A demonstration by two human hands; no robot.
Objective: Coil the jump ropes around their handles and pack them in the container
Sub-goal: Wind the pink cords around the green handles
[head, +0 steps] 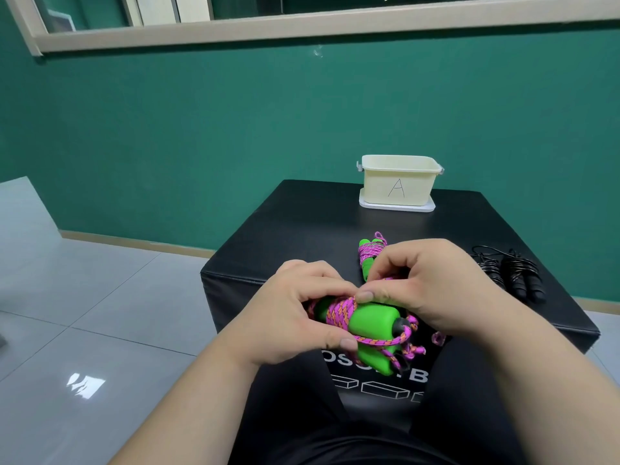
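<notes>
Hands: your left hand [295,317] grips the fat green foam handles [372,322]; your right hand [432,290] pinches the pink woven rope [340,312] | Place: bundle at 6 o'clock of the black padded block [302,223], cream plastic tub [397,186] at 12 | Risk: if your pinch slips, the coil may unwind.

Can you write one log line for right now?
left hand: grips green handles; right hand: pinches pink cord; coiled pink rope, black rope: on box

One head-worn wide-angle view.
Faces forward and down, close over left hand [295,320] and right hand [432,290], matte black padded box [302,229] beyond.
</notes>
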